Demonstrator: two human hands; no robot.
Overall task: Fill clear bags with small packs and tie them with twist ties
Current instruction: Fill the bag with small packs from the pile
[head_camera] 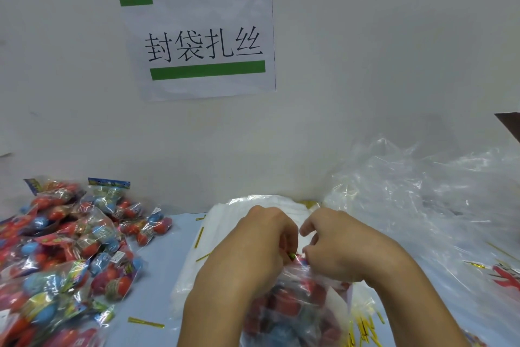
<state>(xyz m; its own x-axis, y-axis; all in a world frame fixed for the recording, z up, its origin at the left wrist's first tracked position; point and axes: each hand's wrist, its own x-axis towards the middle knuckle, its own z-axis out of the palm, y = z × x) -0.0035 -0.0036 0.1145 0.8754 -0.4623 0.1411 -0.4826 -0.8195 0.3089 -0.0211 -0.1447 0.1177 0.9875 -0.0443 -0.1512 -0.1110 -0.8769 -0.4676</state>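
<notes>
On the pale blue table (157,276), the left hand (259,239) and right hand (334,245) pinch a gold twist tie (291,255) around the filled bag (295,307) neck; the film looks slippery and soft, so gripping the gathered neck seems best.

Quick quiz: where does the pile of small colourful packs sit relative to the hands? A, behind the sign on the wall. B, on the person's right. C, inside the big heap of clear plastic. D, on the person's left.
D: the pile of small packs lies on the table left of both hands, which work at the filled bag's neck.
</notes>
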